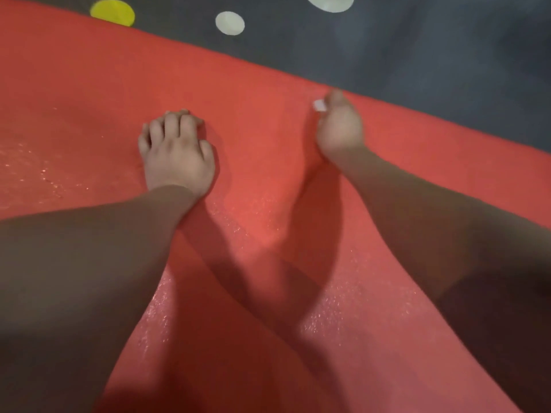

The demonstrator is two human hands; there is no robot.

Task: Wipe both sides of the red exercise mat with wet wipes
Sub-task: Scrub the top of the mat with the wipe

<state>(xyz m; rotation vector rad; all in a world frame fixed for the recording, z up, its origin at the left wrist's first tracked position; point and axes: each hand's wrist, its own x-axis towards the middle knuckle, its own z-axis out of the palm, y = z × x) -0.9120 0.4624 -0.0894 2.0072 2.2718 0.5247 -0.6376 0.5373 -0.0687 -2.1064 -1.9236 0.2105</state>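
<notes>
Open left hand (176, 150) presses the red mat (89, 84), likely soft and light; right hand (340, 129) pinches a wipe (319, 105) by its liftable far edge.

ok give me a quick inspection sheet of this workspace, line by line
surface: dark grey floor covering with a yellow spot and pale spots
job's things: red exercise mat lying flat, wet sheen in patches; wet wipe, only a small white bit shows
clutter: nothing seen
grips: left hand rests on the mat, holding nothing; right hand pinches the wipe, blurred
cables: nothing seen
surroundings: nothing seen beyond the floor
</notes>
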